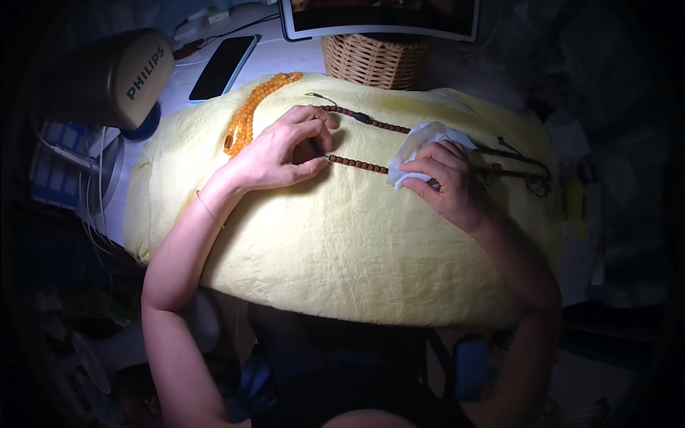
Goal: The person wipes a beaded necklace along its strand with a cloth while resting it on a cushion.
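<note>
A strand of dark brown beads lies stretched across a pale yellow cloth. My left hand pinches its left end between thumb and curled fingers. My right hand is closed on a thin white wiping cloth, which is folded over the strand and hides part of it. A dark oblong bead sits in the upper run. The strand's dark cord and tassel end trail off right of the cloth. Behind my left wrist lies a bundle of orange beads.
A Philips desk lamp stands at the left, with cables below it. A phone lies behind the yellow cloth. At the back, a wicker basket stands under a tablet. Dark clutter borders the right side.
</note>
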A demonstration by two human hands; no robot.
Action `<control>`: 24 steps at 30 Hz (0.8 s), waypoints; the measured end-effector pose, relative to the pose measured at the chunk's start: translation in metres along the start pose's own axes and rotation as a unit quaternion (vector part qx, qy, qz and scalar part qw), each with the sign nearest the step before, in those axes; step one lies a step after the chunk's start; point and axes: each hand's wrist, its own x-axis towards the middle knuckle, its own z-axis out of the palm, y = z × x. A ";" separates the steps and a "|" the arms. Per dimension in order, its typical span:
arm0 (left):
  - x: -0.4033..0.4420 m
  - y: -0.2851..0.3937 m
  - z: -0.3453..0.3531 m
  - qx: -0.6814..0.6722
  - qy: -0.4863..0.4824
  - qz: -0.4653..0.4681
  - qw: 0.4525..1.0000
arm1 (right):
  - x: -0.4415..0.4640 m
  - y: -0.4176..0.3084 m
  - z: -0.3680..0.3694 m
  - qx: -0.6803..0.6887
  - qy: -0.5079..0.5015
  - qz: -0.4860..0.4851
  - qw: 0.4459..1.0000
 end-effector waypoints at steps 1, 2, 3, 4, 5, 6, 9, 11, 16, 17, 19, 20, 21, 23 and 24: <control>0.001 0.001 0.002 -0.013 0.003 0.000 1.000 | 0.000 0.000 0.000 0.001 0.000 0.001 1.000; 0.002 0.002 0.004 -0.026 0.007 0.000 1.000 | -0.001 0.001 0.001 0.002 -0.001 0.002 1.000; 0.003 0.003 0.005 -0.040 0.010 0.001 0.999 | -0.001 0.001 0.001 0.003 -0.002 0.002 1.000; 0.003 0.003 0.005 -0.037 0.008 0.003 0.999 | 0.000 0.001 0.001 0.003 -0.001 0.002 1.000; 0.004 0.004 0.004 -0.034 0.006 0.006 0.999 | 0.000 0.001 0.001 0.003 -0.001 0.001 1.000; 0.004 0.005 0.003 -0.031 0.004 0.009 0.999 | 0.000 0.001 0.001 0.004 0.000 0.001 1.000; 0.002 0.005 0.001 -0.020 -0.001 0.018 1.000 | 0.000 0.001 0.001 0.006 0.001 0.002 1.000; 0.002 0.002 0.001 0.011 0.003 0.037 0.999 | -0.001 0.001 0.000 0.008 -0.003 0.003 1.000; 0.002 0.005 0.001 0.073 0.013 0.075 0.994 | 0.000 0.001 -0.002 0.012 -0.010 -0.005 1.000; 0.002 0.008 0.004 0.068 0.011 0.069 0.995 | 0.000 0.000 -0.002 0.014 -0.010 -0.007 1.000; 0.002 0.011 0.008 0.088 0.019 0.080 0.993 | -0.001 0.001 -0.002 0.017 -0.010 -0.007 1.000; 0.003 0.011 0.008 0.086 0.010 0.071 0.994 | -0.001 0.001 -0.002 0.018 -0.009 -0.006 1.000; 0.003 0.011 0.008 0.084 0.000 0.063 0.994 | -0.002 0.002 -0.002 0.018 -0.010 -0.006 1.000; 0.004 0.011 0.008 0.084 -0.009 0.051 0.995 | -0.002 0.001 -0.002 0.018 -0.010 -0.004 1.000; 0.004 0.012 0.007 0.085 -0.010 0.049 0.995 | -0.002 0.001 -0.002 0.018 -0.011 -0.004 1.000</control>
